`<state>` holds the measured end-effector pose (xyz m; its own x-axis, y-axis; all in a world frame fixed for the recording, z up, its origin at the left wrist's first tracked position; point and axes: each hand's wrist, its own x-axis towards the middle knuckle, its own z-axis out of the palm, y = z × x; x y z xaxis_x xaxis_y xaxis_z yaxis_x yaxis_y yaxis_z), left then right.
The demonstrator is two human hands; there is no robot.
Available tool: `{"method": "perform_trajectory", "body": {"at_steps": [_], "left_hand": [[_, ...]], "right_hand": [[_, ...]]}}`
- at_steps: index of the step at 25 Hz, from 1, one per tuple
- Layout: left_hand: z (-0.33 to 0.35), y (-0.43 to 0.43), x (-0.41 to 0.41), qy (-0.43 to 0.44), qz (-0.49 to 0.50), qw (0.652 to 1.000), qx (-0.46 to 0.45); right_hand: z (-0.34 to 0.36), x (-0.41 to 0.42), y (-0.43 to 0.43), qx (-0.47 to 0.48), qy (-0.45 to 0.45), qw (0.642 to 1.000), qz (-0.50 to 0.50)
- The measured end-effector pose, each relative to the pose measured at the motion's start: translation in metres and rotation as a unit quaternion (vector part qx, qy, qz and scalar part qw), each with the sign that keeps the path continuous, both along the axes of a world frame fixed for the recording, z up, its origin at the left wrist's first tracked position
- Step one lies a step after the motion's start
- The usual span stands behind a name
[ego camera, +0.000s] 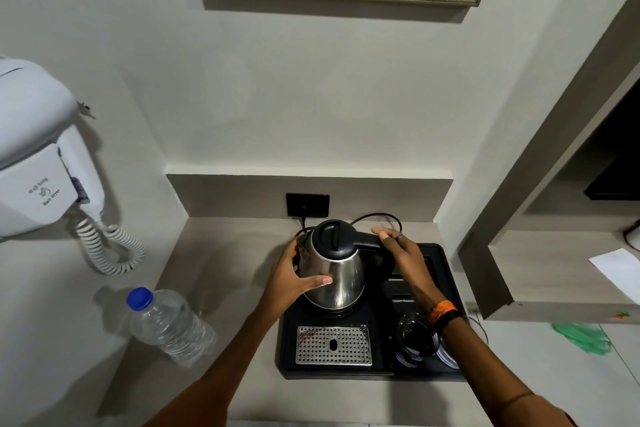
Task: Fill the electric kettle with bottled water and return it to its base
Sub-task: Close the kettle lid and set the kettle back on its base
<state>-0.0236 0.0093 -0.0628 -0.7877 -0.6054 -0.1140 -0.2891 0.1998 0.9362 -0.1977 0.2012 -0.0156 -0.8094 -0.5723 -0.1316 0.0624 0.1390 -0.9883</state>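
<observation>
A steel electric kettle (pixel 337 282) with a closed black lid stands on its base on a black tray (pixel 287 340) on the counter. My left hand (pixel 294 274) cups the kettle's left side, thumb across the steel body. My right hand (pixel 401 253) rests on the black handle at the right, fingers curled over it. A clear water bottle (pixel 169 324) with a blue cap stands on the counter left of the tray, capped and apart from both hands.
A perforated metal drip grid (pixel 333 345) and upturned glasses (pixel 415 340) sit on the tray's front. The kettle's cord runs to a black wall socket (pixel 307 204). A wall hair dryer (pixel 38 163) with coiled cord hangs at left. A shelf unit (pixel 519 253) stands to the right.
</observation>
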Motion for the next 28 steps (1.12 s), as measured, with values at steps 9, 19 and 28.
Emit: {"method": "perform_trajectory", "body": {"at_steps": [9,19,28], "left_hand": [[0.018,-0.001,0.015,0.011,0.009,1.000,-0.028],[0.021,0.000,0.015,0.020,-0.025,0.998,0.050],[0.111,-0.014,-0.010,0.067,0.059,0.869,-0.487]], "right_hand": [[-0.008,-0.005,0.014,-0.021,-0.013,0.999,0.039],[0.001,-0.016,0.015,0.026,0.047,0.997,0.063],[0.075,-0.011,-0.035,0.202,0.548,0.810,-0.051]]}}
